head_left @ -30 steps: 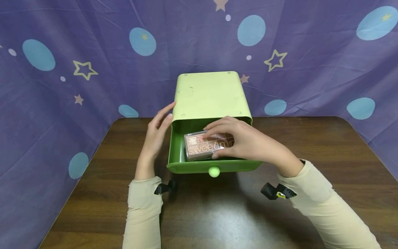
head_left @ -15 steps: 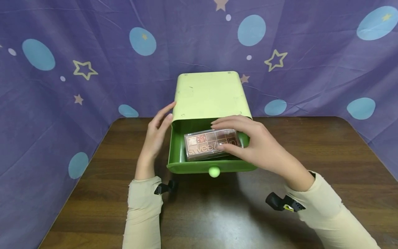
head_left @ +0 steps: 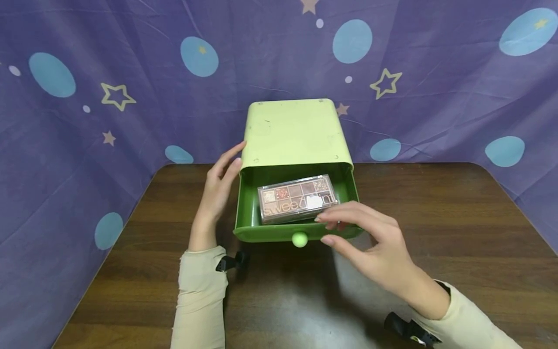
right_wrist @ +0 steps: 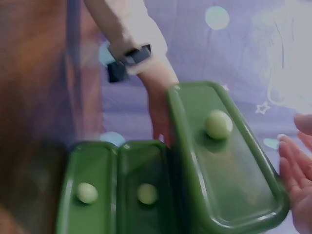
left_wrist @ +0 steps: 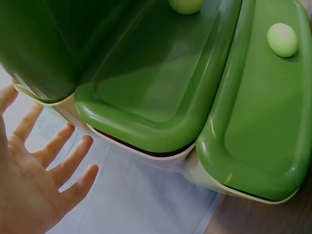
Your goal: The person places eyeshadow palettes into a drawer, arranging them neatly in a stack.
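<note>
An eyeshadow palette [head_left: 296, 198] with a clear lid lies slightly slanted inside the pulled-out green drawer [head_left: 253, 235] of a pale green cabinet [head_left: 296, 133]. My left hand [head_left: 218, 186] has its fingertips against the cabinet's left side; in the left wrist view its fingers are spread. Just off the palette's lower right corner is my right hand [head_left: 379, 242], loosely curved and holding nothing. Its fingers hover by the right part of the drawer front, the thumb in front; whether they touch the rim I cannot tell. A round knob [head_left: 300, 239] sits mid-front.
Two more drawers, one with a knob [left_wrist: 282, 40], show below the opened one in the wrist views and are closed. The cabinet stands on a dark wooden table [head_left: 279, 300]. A purple curtain [head_left: 279, 58] with stars and dots hangs right behind it.
My right hand has let go of the palette and drawn back right and toward me, past the drawer front. The palette stays in the drawer. My left hand has not moved.
</note>
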The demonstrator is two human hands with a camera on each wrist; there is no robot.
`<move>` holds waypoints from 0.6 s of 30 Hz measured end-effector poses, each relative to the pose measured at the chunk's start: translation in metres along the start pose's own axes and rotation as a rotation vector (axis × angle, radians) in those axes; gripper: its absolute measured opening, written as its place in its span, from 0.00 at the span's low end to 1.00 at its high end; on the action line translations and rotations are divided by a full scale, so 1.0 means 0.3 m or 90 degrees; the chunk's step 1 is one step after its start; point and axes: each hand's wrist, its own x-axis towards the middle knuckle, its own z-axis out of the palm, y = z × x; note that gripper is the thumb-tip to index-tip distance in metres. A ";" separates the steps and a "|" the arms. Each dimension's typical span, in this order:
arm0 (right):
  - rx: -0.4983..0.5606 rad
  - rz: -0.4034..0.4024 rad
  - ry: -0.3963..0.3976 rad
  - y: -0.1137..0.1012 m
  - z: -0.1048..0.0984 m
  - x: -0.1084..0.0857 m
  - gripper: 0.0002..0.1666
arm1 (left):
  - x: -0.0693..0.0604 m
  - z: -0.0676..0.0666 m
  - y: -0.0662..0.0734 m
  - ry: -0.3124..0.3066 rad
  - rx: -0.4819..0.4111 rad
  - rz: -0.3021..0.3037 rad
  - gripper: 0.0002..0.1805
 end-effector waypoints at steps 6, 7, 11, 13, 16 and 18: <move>0.048 -0.074 0.045 -0.012 0.027 -0.040 0.10 | 0.002 -0.001 0.001 0.001 -0.001 0.002 0.24; 0.048 -0.077 0.044 -0.014 0.032 -0.046 0.10 | 0.002 -0.001 0.001 0.001 0.001 0.002 0.24; 0.017 -0.066 0.043 -0.015 0.062 -0.082 0.09 | 0.002 0.000 0.003 0.001 0.003 0.003 0.24; -0.012 -0.051 0.048 -0.010 0.079 -0.103 0.10 | 0.001 0.000 0.003 0.000 0.003 0.001 0.24; -0.050 -0.023 0.050 0.004 0.098 -0.134 0.12 | 0.000 -0.001 0.003 -0.001 0.005 -0.002 0.24; -0.071 -0.005 0.047 0.015 0.108 -0.151 0.14 | -0.001 0.000 0.003 -0.001 0.006 -0.006 0.24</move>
